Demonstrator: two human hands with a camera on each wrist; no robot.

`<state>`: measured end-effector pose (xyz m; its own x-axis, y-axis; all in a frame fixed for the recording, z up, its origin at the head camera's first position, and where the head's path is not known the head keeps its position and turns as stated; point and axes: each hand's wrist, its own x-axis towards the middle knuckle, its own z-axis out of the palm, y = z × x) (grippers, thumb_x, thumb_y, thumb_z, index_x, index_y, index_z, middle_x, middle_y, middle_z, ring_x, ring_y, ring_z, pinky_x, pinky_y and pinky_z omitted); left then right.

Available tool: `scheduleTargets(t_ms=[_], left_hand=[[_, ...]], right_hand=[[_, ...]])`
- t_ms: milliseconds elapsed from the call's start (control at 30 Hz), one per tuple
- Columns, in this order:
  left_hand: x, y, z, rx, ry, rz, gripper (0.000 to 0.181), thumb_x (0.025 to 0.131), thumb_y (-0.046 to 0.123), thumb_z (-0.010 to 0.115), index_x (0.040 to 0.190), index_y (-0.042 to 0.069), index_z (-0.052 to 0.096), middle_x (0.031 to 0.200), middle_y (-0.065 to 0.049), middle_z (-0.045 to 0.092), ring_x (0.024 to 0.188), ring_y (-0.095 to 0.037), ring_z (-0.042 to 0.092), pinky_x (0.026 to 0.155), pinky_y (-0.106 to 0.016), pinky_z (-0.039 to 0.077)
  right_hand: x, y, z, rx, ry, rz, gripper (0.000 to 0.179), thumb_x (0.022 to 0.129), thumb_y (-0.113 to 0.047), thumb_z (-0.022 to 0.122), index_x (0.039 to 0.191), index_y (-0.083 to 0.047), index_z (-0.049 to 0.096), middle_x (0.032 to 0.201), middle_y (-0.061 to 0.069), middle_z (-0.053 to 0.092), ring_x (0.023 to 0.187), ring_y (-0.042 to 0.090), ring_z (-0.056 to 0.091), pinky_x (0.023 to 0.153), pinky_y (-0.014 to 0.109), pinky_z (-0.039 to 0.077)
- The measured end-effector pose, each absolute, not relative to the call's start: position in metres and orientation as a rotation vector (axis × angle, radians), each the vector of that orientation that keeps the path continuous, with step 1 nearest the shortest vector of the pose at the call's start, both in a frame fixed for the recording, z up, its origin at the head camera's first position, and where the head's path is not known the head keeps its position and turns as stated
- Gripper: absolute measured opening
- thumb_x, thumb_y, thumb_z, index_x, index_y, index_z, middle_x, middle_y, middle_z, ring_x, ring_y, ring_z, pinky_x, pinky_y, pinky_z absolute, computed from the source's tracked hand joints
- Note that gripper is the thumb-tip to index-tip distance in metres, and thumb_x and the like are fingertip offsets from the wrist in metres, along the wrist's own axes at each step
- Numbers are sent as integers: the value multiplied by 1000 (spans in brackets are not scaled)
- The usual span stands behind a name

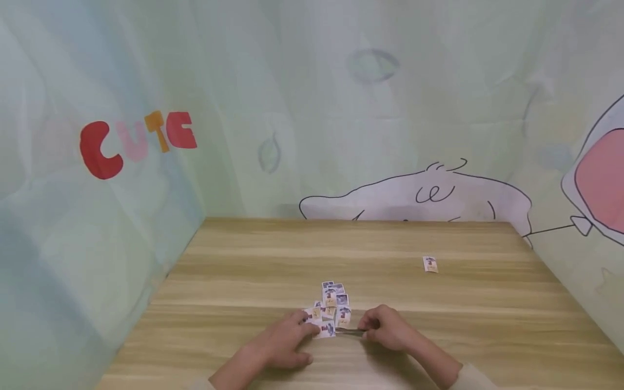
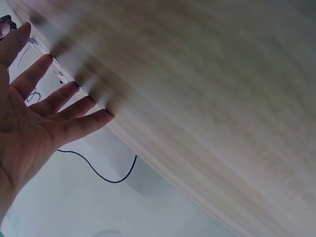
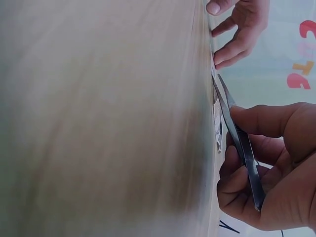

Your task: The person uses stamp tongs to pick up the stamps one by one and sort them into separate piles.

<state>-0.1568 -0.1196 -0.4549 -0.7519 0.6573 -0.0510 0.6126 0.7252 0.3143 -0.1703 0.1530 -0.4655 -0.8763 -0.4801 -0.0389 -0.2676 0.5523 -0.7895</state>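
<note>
Stamp-like paper pieces (image 1: 327, 310) lie in an overlapping cluster on the near part of the tabletop (image 1: 234, 303), between your two hands, with a single piece (image 1: 430, 264) well apart toward the far right. Note the layout: the overlap appears to keep the small pieces together within reach of both hands, although the pictures do not show whether any are stuck to one another. Your left hand (image 1: 287, 342) lies at the left side of the cluster, its fingers extended and spread, with fingertips touching the leftmost pieces and the nearest piece (image 1: 324, 329). This contact probably steadies thin paper that would otherwise slide; the left thumb rests apart from the pieces. Your right hand (image 1: 387, 327) is to the right of the cluster, its fingers curled round a pair of dark tweezers (image 3: 237, 138) and pinching the shanks between thumb and fingers. The tool lies low and nearly level, a hold that likely suits approaching a flat edge from the side. In the right wrist view, the tweezer tips stand slightly apart. In the head view, they reach the right edge of the nearest piece; you cannot tell from these views whether they grip the paper or merely touch it. Expect such light pieces to shift easily if pushed.
</note>
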Motion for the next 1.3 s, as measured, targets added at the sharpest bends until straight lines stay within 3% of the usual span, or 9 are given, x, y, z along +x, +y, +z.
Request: scheduleTargets(t_ms=[267, 1300], left_hand=[[-155, -119, -457, 1020, 2766, 419, 53, 78, 37, 68, 125, 16, 58, 133, -16, 45, 121, -31, 41, 97, -48, 37], [-154, -117, -453, 1007, 2780, 422, 59, 78, 36, 70, 130, 16, 53, 133, -16, 44, 120, -30, 42, 97, -46, 38]], right_hand=[[-170, 151, -470, -661, 2546, -1223, 10, 74, 3, 66, 81, -5, 66, 69, -5, 57, 62, 11, 50, 58, 26, 43], [-168, 169, -463, -619, 2509, -1285, 9, 76, 2, 64, 81, -5, 66, 71, -4, 57, 64, 14, 49, 59, 26, 41]])
